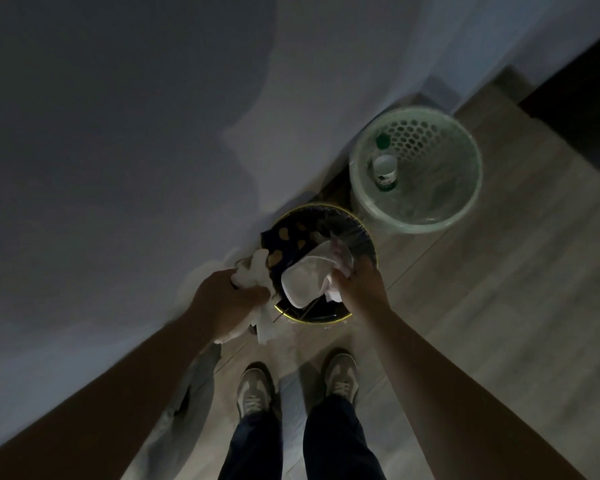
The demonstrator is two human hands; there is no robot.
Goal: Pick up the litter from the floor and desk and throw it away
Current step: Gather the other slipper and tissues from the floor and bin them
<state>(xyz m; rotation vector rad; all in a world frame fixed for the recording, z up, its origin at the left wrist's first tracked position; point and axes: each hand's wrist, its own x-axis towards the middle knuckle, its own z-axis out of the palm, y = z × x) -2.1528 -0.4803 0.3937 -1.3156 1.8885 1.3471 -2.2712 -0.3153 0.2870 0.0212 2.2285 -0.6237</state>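
Litter is sitting centre frame over the dark bin (312, 320). The left hand (229, 299) is curling its fingers round crumpled white paper (255, 271) at the bin's left rim, partly outside the opening. The white tray (303, 278) is lying across the opening, its long axis running lower left to upper right. The right hand (361, 289) is pinching the tray's right end plus a wrapper (340, 252). The right hand's load is nearer the drop, I'd say; the left one needs shifting rightward. It's dim and blurry, so I can't tell if the tray is resting on the bin's contents. A green basket (471, 168) holding bottles (385, 171) is standing upper right.
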